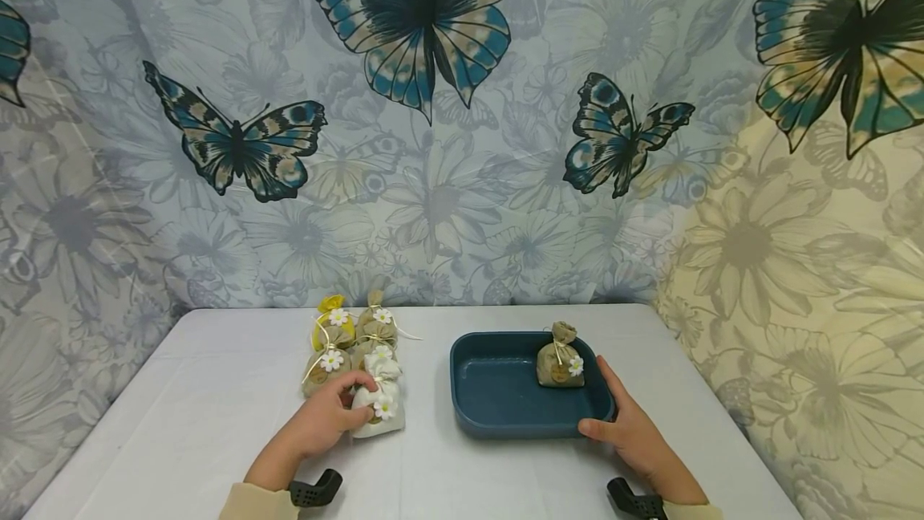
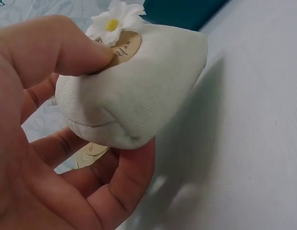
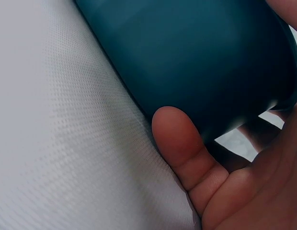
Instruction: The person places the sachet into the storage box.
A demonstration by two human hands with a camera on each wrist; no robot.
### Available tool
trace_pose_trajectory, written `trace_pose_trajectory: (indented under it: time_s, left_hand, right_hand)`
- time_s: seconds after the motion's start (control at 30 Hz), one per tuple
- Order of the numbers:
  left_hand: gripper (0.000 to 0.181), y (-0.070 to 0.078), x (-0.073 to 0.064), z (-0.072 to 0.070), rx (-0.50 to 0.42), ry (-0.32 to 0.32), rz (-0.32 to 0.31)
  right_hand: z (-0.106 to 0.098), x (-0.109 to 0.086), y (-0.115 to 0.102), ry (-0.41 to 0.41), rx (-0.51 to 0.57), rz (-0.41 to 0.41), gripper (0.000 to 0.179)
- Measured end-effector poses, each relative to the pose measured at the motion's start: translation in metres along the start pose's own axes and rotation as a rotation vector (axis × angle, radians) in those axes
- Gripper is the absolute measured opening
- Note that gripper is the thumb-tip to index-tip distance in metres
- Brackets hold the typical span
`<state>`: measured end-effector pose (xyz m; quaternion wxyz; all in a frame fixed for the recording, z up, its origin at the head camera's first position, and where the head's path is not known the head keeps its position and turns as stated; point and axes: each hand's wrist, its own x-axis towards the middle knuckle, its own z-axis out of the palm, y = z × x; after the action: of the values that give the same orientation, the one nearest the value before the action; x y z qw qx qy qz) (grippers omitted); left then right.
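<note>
My left hand [image 1: 325, 420] pinches a small white cloth sachet [image 1: 391, 421] between thumb and fingers. In the left wrist view its flat base faces the camera, the thumb pressing a round tan label [image 2: 131, 47] beside a white daisy [image 2: 112, 21]. A shadow falls on the cloth beside the sachet. To the right, my right hand [image 1: 635, 438] grips the near right corner of a dark blue rectangular tray [image 1: 498, 426], thumb on the front wall and fingers along the right side. One beige sachet [image 1: 552, 369] with a daisy stands inside, toward the tray's back right.
Behind the left hand several more sachets cluster together, including a beige one [image 1: 315, 375] and a yellow one [image 1: 331, 302]. A white cloth [image 1: 180, 408] covers the table. Along its back edge hangs a butterfly-print curtain [image 1: 440, 207].
</note>
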<state>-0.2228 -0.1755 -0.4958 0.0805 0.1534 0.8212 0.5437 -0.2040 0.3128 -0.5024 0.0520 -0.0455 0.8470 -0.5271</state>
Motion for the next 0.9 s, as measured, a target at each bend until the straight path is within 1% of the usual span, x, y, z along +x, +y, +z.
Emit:
trace_pose_trajectory:
  time_s: [0.1, 0.23, 0.47, 0.57, 0.73, 0.8, 0.9]
  left_hand:
    - [0.026, 0.002, -0.001, -0.001, -0.078, -0.005, 0.023]
    - [0.028, 0.006, -0.003, -0.002, -0.141, 0.011, 0.047]
    - [0.031, 0.012, 0.000, -0.001, -0.278, 0.068, 0.028]
    - [0.031, 0.015, 0.000, -0.001, -0.293, 0.089, 0.033]
    - [0.030, 0.019, 0.000, 0.001, -0.282, 0.104, 0.039]
    - [0.031, 0.021, -0.001, 0.002, -0.279, 0.103, 0.046]
    - [0.032, 0.028, -0.001, 0.005, -0.309, 0.079, 0.043]
  right_hand:
    - [0.000, 0.000, 0.000, -0.001, -0.001, 0.003, 0.109]
    - [0.001, 0.000, 0.000, 0.001, 0.005, 0.006, 0.109]
    - [0.000, 0.001, 0.001, 0.003, -0.005, 0.007, 0.109]
    - [-0.001, 0.000, 0.000, 0.007, -0.007, 0.009, 0.109]
    - [0.000, 0.000, -0.001, 0.005, 0.009, 0.019, 0.108]
    - [0.000, 0.001, -0.001, 0.007, 0.007, 0.017, 0.108]
    - [0.001, 0.001, 0.001, 0.010, 0.004, 0.014, 0.110]
